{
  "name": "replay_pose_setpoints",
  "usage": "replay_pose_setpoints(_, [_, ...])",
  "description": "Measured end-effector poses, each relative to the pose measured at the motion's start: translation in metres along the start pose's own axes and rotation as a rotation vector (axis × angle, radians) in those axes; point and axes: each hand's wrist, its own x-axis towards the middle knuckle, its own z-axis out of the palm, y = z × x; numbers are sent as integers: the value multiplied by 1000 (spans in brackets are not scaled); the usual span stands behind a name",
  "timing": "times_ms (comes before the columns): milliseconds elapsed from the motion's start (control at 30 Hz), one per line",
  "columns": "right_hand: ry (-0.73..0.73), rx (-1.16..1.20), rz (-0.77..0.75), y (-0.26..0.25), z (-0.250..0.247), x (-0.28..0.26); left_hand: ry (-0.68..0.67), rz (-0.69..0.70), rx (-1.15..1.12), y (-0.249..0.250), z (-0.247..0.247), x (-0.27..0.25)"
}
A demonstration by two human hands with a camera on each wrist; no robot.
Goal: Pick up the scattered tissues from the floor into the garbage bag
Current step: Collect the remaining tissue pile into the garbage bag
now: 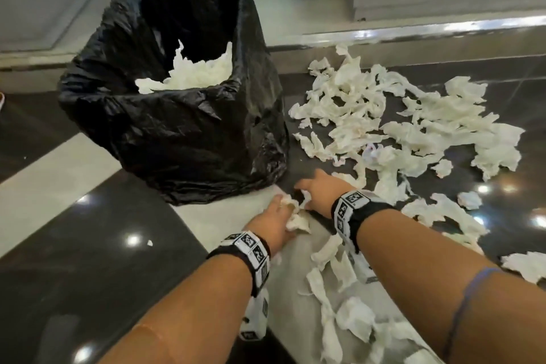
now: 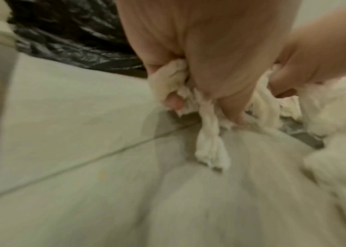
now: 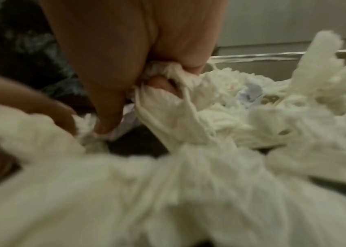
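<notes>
A black garbage bag point(image 1: 189, 127) stands open on the floor, with white tissues point(image 1: 204, 71) inside. Many crumpled white tissues point(image 1: 393, 121) lie scattered to its right and in front. Both hands are low on the floor just in front of the bag. My left hand point(image 1: 276, 221) grips a wad of tissues point(image 1: 297, 216); in the left wrist view its fingers point(image 2: 229, 103) curl round twisted tissue point(image 2: 210, 142). My right hand point(image 1: 317, 190) grips tissues too, and the right wrist view has its fingers point(image 3: 108, 120) closed on a bunch point(image 3: 167, 107).
A metal-edged step point(image 1: 443, 28) runs behind the tissues. The floor has dark glossy tiles point(image 1: 88, 245) and a pale strip point(image 1: 74, 168). More tissues point(image 1: 348, 319) lie under my right forearm. The bag point(image 2: 72, 33) fills the upper left of the left wrist view.
</notes>
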Motion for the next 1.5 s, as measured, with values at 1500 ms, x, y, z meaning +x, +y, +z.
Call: replay_pose_setpoints(1500, [-73, 306, -186, -5, -2, -136, -41, 129, 482, -40, -94, -155])
